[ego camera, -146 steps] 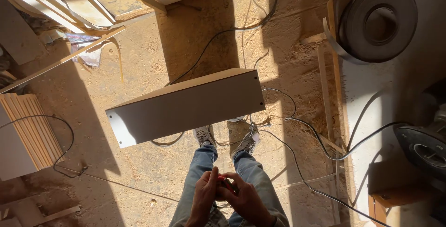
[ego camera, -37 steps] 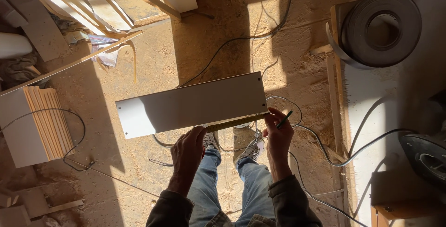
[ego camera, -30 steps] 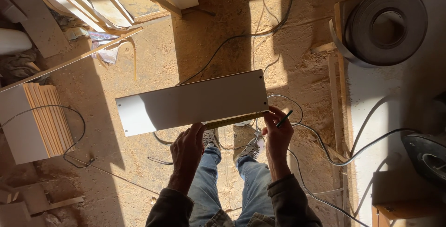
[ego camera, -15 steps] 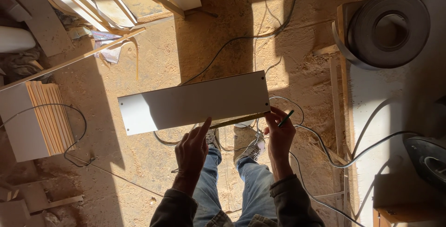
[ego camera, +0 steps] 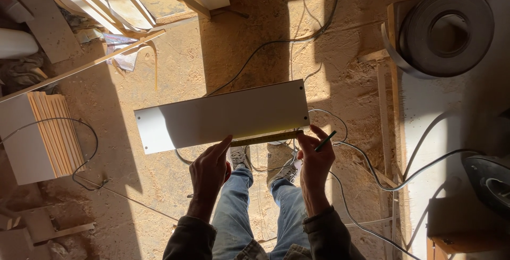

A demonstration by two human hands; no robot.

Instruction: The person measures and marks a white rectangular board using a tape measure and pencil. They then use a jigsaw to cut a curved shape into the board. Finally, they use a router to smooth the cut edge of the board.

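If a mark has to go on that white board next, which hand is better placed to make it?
Probably the right hand: it already holds a pencil beside the end of the yellow tape measure stretched along the white board near edge. The left hand is busy pressing the tape against that edge.

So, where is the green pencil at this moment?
In the head view, the green pencil is in the right hand, right of centre, just below the right end of the white panel.
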